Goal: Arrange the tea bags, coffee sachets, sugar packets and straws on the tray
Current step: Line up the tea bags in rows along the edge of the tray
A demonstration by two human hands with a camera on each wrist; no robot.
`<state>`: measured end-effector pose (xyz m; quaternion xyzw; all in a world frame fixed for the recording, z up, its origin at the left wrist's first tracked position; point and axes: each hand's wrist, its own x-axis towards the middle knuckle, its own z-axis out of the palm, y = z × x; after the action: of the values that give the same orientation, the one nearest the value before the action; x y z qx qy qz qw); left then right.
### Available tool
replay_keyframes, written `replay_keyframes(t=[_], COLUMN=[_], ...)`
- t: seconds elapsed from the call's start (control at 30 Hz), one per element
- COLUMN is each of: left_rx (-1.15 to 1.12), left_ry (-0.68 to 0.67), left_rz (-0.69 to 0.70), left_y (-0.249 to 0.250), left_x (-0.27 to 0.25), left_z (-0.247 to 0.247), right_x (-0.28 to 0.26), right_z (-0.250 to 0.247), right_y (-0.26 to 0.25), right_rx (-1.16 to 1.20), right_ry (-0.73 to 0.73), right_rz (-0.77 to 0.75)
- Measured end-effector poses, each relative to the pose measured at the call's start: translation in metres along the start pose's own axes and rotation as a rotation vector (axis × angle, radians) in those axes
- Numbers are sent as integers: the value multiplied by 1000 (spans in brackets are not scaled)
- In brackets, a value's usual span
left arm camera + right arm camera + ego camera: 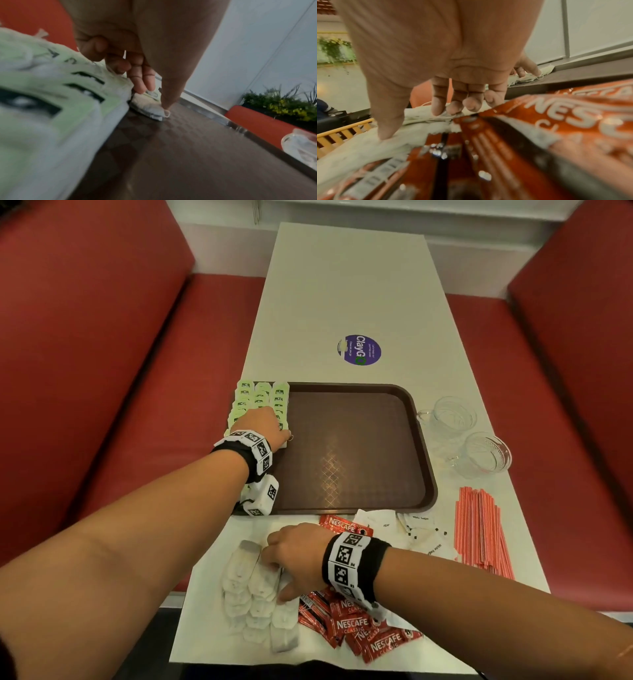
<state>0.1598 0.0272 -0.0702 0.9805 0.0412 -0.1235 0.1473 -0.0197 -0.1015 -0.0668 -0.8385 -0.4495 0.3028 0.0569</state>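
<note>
Light, floppy white paper tea bags (239, 573) are getting pinched by right hand (298, 556), best at tops; left hand (262, 422) is pinching another onto brown plastic tray (359, 446).

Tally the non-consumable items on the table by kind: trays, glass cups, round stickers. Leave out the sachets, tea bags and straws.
Tray: 1
Glass cups: 2
Purple sticker: 1
Total: 4
</note>
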Motion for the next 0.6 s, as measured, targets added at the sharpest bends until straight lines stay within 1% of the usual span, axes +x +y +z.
replay_keyframes(t=[0.13, 0.23, 0.33, 0.4, 0.5, 0.6], left_rx=[76, 10, -106, -174, -189, -176], left_ry=[-11, 38, 84, 65, -9, -43], left_rz=[14, 59, 117, 179, 265, 298], left_y=[4, 5, -3, -14, -36, -61], left_x=[1, -10, -33, -55, -92, -124], left_z=[-2, -10, -22, -27, -30, -26], right_x=[2, 3, 2, 3, 7, 7], right_z=[-2, -2, -4, -5, -5, -2], right_y=[0, -1, 0, 1, 2, 1], right_rx=[-31, -25, 12, 59, 73, 67], right_ry=[0, 21, 52, 65, 55, 70], right_rz=[3, 10, 13, 15, -8, -28])
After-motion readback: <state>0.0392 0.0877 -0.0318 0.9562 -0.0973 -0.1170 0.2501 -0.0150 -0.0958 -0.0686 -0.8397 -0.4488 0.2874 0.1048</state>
